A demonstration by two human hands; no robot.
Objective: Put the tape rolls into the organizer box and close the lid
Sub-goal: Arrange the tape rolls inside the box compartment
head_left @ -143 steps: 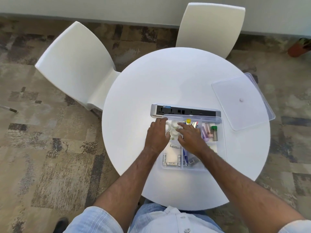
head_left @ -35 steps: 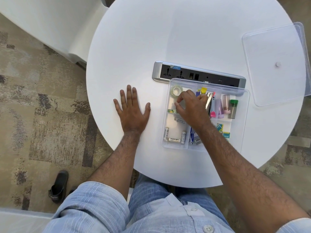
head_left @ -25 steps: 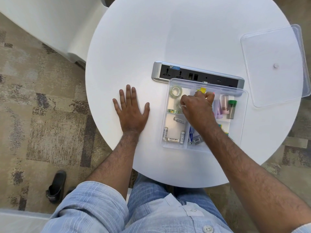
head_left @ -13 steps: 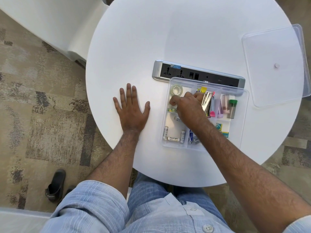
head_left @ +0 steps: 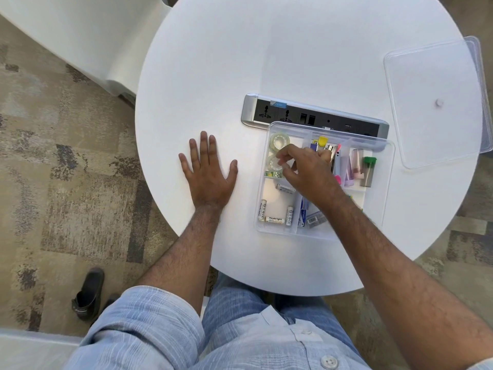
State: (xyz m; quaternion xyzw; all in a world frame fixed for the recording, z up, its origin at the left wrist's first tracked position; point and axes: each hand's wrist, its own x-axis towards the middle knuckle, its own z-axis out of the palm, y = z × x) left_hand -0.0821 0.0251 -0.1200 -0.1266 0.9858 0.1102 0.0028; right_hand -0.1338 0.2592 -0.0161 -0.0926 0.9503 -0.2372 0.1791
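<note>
The clear organizer box (head_left: 384, 198) stands open on the round white table (head_left: 266, 62). Two clear tape rolls lie in its far-left compartment, one (head_left: 279, 141) at the back and a second (head_left: 272, 163) just in front of it. My right hand (head_left: 306, 169) hovers inside the box, fingertips touching the nearer roll, fingers curled and loosely apart. A green patterned tape roll (head_left: 273, 174) lies below them. My left hand (head_left: 208, 172) rests flat on the table to the left of the box, fingers spread. The clear lid (head_left: 434, 102) lies at the table's far right edge.
A silver and black power socket strip (head_left: 306, 117) sits right behind the box. Batteries (head_left: 274, 218), a stapler, glue sticks and small packets fill other compartments. White chair (head_left: 80, 36) at upper left; a shoe (head_left: 89, 293) on the carpet.
My right hand shifted within the box and set a second clear tape roll in the far-left compartment, in front of the first. The left hand stayed flat on the table.
</note>
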